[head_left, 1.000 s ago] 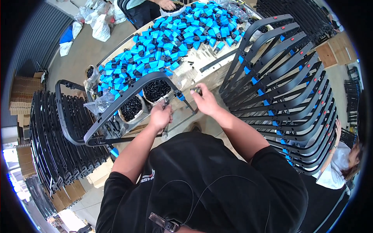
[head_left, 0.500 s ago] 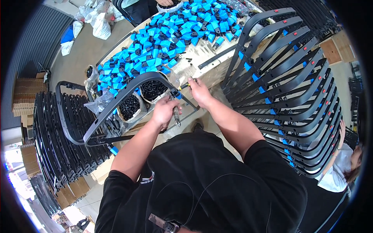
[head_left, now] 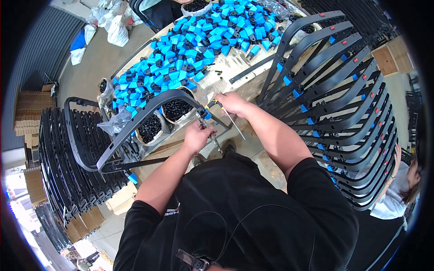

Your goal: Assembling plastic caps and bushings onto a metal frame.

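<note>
My right hand (head_left: 231, 104) is closed round a screwdriver (head_left: 214, 103) with a yellow and black handle. Its thin shaft slants down toward the floor side, away from the frame. My left hand (head_left: 197, 136) grips a slim, shiny metal tool (head_left: 216, 143); the fingers hide most of it, so its kind is unclear. Just above the left hand is the end of a curved black tube frame (head_left: 149, 100), which has a blue piece (head_left: 206, 114) near that end. The frame's other end carries a blue cap (head_left: 132, 178).
A table holds a large heap of blue and black plastic pieces (head_left: 181, 58). Sacks of small black parts (head_left: 150, 128) stand along its near edge. Black frames are stacked at left (head_left: 72, 153) and right (head_left: 357, 122). One person is across the table, another (head_left: 391, 194) at far right.
My right hand has turned the screwdriver, so its shaft now points down and right. My left hand has moved slightly down and right with the metal tool.
</note>
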Motion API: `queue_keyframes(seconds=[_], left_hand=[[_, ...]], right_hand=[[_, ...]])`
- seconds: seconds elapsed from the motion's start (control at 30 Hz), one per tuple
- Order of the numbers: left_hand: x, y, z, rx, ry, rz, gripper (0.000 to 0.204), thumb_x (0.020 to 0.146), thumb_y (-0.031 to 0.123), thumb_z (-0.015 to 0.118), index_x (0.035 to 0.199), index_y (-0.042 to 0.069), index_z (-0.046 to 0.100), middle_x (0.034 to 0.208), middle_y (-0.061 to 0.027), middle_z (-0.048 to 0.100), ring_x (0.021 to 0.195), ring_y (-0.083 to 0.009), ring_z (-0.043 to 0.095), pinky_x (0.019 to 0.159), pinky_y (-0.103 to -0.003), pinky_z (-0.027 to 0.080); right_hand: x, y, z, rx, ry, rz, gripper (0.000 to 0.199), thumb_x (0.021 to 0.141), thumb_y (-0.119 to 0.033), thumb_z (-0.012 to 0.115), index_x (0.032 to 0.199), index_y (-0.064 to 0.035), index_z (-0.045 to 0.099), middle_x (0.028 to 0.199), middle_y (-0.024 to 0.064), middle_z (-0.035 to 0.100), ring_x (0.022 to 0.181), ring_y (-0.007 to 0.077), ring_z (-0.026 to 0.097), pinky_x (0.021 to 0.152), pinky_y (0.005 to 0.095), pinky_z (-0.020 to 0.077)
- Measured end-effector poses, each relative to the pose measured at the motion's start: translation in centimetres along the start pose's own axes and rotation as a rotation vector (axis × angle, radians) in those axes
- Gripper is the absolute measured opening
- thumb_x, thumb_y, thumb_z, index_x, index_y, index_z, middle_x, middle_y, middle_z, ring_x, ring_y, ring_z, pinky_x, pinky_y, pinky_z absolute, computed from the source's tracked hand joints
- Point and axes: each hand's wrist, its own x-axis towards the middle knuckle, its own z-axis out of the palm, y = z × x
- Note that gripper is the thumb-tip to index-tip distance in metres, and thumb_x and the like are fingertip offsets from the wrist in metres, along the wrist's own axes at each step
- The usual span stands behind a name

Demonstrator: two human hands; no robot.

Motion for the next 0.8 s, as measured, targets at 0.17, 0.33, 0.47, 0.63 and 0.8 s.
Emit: queue_keyframes(seconds=[0.17,0.33,0.47,0.63,0.8], left_hand=[[-0.3,5.4,0.1,0.255,-0.105,-0.215,0.018,0.094,0.014,0.067,0.101,-0.001,0.062,0.088,-0.0131,0.071,0.073,-0.0209,0.071,0.060,-0.032,0.057],[0.7,6.5,-2.3,-0.771,-0.208,-0.400,0.014,0.097,0.015,0.066,0.099,0.001,0.063,0.087,-0.0081,0.068,0.070,-0.0207,0.067,0.060,-0.034,0.059],[0.8,1.7,-1.2,0.130,-0.140,-0.086,0.024,0.093,0.013,0.067,0.104,-0.007,0.060,0.087,-0.0134,0.068,0.065,-0.0256,0.072,0.052,-0.035,0.055],[2.0,4.7,-1.3,0.017,-0.184,-0.384,0.027,0.088,0.015,0.067,0.101,-0.007,0.059,0.084,-0.0125,0.068,0.067,-0.0247,0.072,0.047,-0.033,0.049],[-0.4,4.7,-1.1,-0.599,-0.276,-0.225,0.021,0.092,0.016,0.063,0.103,-0.001,0.060,0.083,-0.0114,0.065,0.064,-0.0201,0.064,0.053,-0.030,0.054]], right_hand=[[1.6,0.5,-0.1,-0.015,0.035,0.025,0.046,0.098,-0.042,0.055,0.100,0.0035,0.063,0.082,0.0117,0.065,0.060,0.0212,0.060,0.055,0.0383,0.0488],[4.1,4.3,-0.5,0.008,0.161,-0.266,0.049,0.098,-0.045,0.054,0.102,0.0034,0.062,0.078,0.0143,0.066,0.059,0.0227,0.061,0.055,0.0397,0.0484],[-1.0,-1.8,0.2,0.012,-0.023,-0.024,0.048,0.099,-0.046,0.052,0.101,0.0006,0.062,0.076,0.0126,0.064,0.059,0.0219,0.061,0.055,0.0402,0.0481],[-1.2,-1.4,0.4,-0.021,0.021,0.105,0.041,0.100,-0.043,0.051,0.101,-0.0027,0.062,0.079,0.0108,0.065,0.061,0.0210,0.061,0.055,0.0382,0.0459],[0.3,1.5,1.3,0.159,0.037,-0.015,0.051,0.101,-0.044,0.049,0.117,0.0027,0.059,0.099,0.0184,0.069,0.080,0.0259,0.068,0.071,0.0444,0.0515]])
